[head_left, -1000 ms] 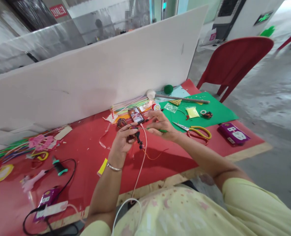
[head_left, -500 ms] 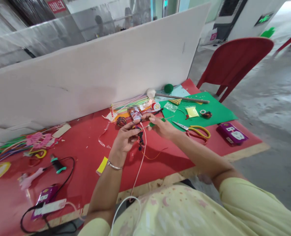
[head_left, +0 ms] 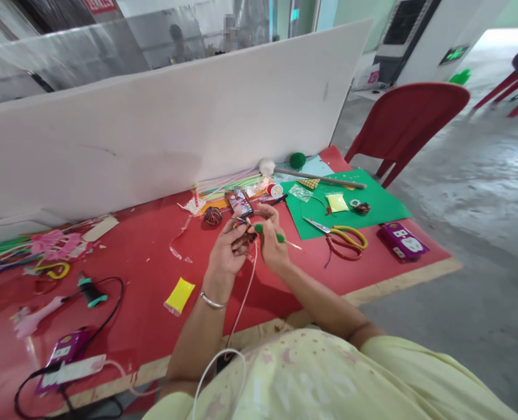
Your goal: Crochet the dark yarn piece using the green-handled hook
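Note:
My left hand (head_left: 229, 248) pinches a small dark, multicoloured piece of yarn work (head_left: 251, 234) over the red table cover. Close on its right, my right hand (head_left: 273, 242) is closed round a green-handled crochet hook (head_left: 280, 238), whose thin rear end points down to the right. The hook's tip is hidden at the yarn piece. Just beyond the hands lie a phone (head_left: 240, 204) with a lit screen and a dark yarn ball (head_left: 212, 216). A pale cable (head_left: 244, 297) runs from near the hands to the table's front edge.
Scissors (head_left: 340, 239) and a purple socket box (head_left: 402, 241) lie on the right. A green sheet (head_left: 373, 201) holds small packets. A yellow packet (head_left: 179, 296), a pink glue gun (head_left: 40, 316) and cables are on the left. A white board (head_left: 154, 128) stands behind; a red chair (head_left: 410, 122) is beyond.
My right hand has moved left and in against my left hand, and the green-handled hook has tilted, its rear end now pointing down to the right. The whole view has shifted slightly.

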A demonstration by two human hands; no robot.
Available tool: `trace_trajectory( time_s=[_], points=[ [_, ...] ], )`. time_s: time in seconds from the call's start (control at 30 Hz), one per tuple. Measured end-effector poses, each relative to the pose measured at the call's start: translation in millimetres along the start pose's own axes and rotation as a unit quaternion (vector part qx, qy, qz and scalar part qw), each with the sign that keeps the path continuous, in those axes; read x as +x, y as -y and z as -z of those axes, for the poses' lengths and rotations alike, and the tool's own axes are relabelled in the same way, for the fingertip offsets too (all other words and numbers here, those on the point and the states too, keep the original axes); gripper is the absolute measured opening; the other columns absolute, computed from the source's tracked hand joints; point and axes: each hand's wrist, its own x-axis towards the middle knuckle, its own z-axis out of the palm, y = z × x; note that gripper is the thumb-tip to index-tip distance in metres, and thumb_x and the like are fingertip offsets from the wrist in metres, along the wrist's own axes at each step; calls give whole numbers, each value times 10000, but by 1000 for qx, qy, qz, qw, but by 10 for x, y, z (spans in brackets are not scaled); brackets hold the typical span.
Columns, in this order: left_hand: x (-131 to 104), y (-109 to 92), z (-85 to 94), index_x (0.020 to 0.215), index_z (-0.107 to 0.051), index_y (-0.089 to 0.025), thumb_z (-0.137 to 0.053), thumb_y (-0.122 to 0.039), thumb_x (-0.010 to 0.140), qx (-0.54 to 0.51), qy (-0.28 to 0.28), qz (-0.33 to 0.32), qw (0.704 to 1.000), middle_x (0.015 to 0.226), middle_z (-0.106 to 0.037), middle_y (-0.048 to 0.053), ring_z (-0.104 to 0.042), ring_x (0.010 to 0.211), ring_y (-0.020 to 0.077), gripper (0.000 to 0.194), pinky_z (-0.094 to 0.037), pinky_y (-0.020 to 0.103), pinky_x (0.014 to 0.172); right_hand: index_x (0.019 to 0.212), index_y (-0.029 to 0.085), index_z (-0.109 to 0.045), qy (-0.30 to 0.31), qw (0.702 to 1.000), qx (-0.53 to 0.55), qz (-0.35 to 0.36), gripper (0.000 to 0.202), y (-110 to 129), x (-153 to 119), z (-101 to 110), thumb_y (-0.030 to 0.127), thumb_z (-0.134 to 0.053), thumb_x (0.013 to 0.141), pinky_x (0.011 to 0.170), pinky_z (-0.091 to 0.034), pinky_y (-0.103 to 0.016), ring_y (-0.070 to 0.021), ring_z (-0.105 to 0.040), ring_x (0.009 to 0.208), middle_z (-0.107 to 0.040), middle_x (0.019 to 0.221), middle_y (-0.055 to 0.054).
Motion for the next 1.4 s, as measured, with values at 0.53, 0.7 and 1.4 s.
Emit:
trace_trajectory(
  time_s=[0.53, 0.7, 1.4],
  points=[
    [-137, -256, 116, 1157, -735, -171, -824, -89, 627, 35, 42, 70, 996, 516, -421, -109, -226, 377, -10, 543, -154, 121, 372, 811, 242, -787, 157, 974, -98, 131, 442, 241, 244, 454, 596, -558, 943, 981, -544, -434, -252, -587, 1164, -554, 1332, -87],
    [-186, -216, 45, 1257, -696, -187, -848, -101, 625, 64, 30, 31, 997, 502, -398, -125, -211, 380, -6, 656, -147, 129, 382, 818, 226, -771, 147, 973, -117, 131, 451, 214, 186, 428, 600, -553, 943, 931, -564, -408, -220, -614, 1051, -555, 1308, -95],
    [-210, -217, 33, 1324, -659, -181, -882, -143, 585, 114, 19, -10, 993, 559, -567, -73, -407, 432, 25, 773, -249, 135, 408, 1028, 332, -774, 232, 875, -268, 330, 196, 185, 389, 698, 452, -694, 895, 986, -539, -519, -293, -552, 1179, -577, 1323, -81]
  ],
)
